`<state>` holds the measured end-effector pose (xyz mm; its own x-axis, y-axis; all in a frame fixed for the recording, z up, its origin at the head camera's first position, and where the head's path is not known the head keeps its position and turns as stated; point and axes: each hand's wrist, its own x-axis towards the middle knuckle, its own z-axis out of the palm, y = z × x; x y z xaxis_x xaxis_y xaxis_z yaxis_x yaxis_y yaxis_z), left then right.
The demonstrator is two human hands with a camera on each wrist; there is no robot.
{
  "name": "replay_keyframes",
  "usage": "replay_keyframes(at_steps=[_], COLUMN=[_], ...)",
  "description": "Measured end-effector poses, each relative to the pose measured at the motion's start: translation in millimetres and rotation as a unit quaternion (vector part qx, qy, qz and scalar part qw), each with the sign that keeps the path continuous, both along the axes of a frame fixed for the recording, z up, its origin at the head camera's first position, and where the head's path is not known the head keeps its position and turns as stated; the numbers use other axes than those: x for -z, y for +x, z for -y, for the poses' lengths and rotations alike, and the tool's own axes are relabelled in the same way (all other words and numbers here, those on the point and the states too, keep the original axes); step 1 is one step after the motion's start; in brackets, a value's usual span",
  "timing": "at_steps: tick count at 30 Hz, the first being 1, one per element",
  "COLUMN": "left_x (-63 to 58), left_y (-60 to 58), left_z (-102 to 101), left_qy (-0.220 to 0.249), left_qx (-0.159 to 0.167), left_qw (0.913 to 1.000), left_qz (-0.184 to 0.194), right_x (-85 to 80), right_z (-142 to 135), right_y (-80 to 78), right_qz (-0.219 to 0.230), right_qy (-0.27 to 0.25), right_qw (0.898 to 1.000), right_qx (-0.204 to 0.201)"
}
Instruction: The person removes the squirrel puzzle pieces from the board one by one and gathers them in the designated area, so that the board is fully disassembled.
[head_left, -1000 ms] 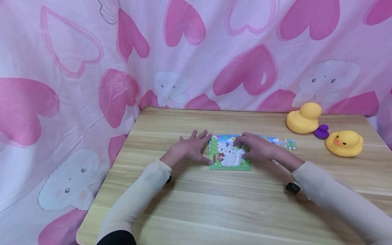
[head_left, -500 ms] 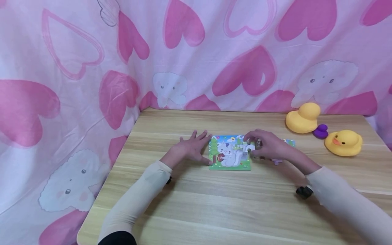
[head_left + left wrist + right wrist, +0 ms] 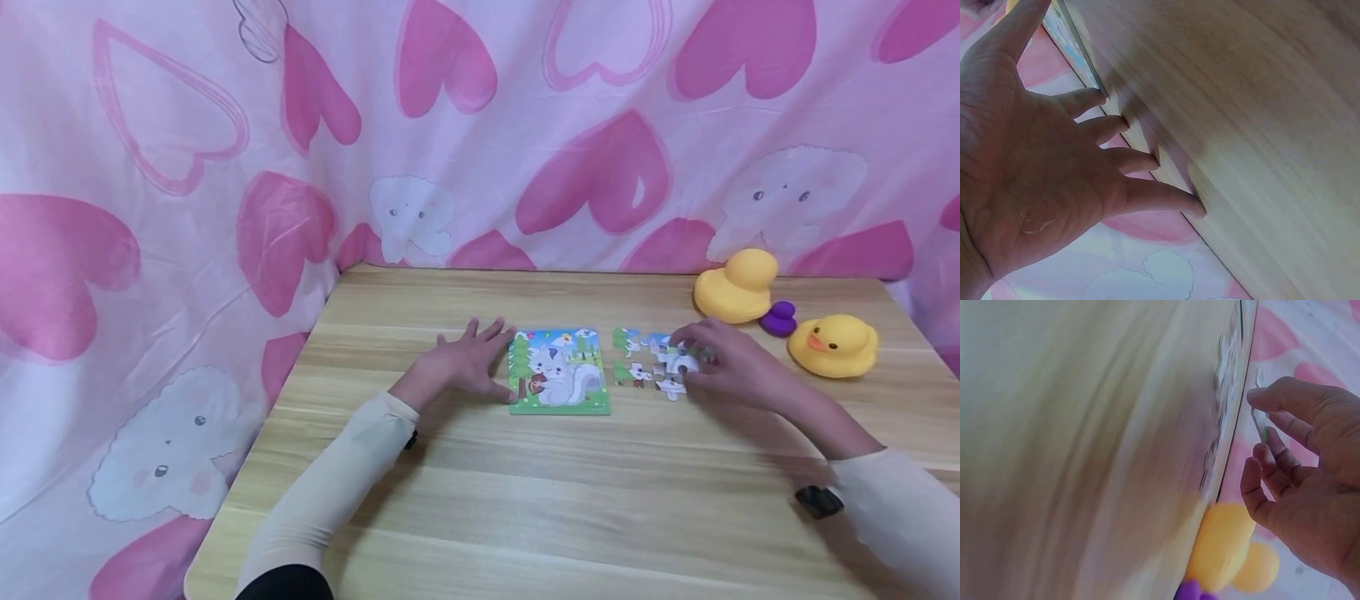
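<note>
A pink cloth printed with magenta hearts and white animal faces (image 3: 187, 100) hangs left of and behind the pale wood-grain bench (image 3: 525, 500). A left arm in a cream sleeve (image 3: 330, 492) reaches in; its left hand (image 3: 465, 364) lies spread, fingers apart and extended, at the left edge of a flat rectangular puzzle board showing a white squirrel among green trees (image 3: 560, 372). The board lies flat on the bench. The hands are well apart, on opposite sides of the board.

Just right of the board, small interlocking jigsaw pieces in green, blue and white (image 3: 640, 372) lie in a cluster. Over the cluster's right side, the right hand (image 3: 738, 367) pinches one thin, mostly white jigsaw piece (image 3: 682, 362) between thumb and fingers; the right wrist view shows it nearly edge-on.

Farther right of the board and behind it sits a plump yellow toy duck, turned away (image 3: 735, 287). Next comes a little purple toy duck (image 3: 780, 319), and rightmost from the board a second yellow duck with an orange beak (image 3: 832, 344).
</note>
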<state>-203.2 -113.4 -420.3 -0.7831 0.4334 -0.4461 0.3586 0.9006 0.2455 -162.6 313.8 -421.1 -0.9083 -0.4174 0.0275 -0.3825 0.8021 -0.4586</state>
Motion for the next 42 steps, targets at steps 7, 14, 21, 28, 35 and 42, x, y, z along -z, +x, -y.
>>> replay_keyframes(at_steps=[7,14,21,28,35,42], left_x=[-1.8,-2.9,-4.7,-5.4,-4.1,-3.3], left_y=[-1.9,-1.8,-0.8,-0.1,0.5,2.5], left_z=[0.9,1.8,2.4,3.6,3.8,1.6], left_qy=[0.0,0.0,0.002,0.005,0.008,0.008], left_qx=[0.001,0.0,0.0,-0.002,-0.002,-0.005], left_qw=[1.0,1.0,1.0,1.0,0.9999,0.9999], left_qz=[-0.001,0.002,0.005,0.008,0.009,0.005], right_x=[6.7,12.7,15.1,7.5,1.9,7.5], right_z=[-27.4,-36.5,-36.6,-24.7,15.8,63.4], right_y=[10.5,17.8,15.6,12.2,13.4,17.6], right_qz=[-0.003,0.037,0.027,-0.019,0.035,0.086], right_qy=[0.027,0.038,0.044,0.035,-0.02,-0.094], right_qw=[1.0,0.999,0.999,0.999,0.998,0.989], right_qx=[-0.005,0.005,-0.005,-0.036,-0.049,-0.072])
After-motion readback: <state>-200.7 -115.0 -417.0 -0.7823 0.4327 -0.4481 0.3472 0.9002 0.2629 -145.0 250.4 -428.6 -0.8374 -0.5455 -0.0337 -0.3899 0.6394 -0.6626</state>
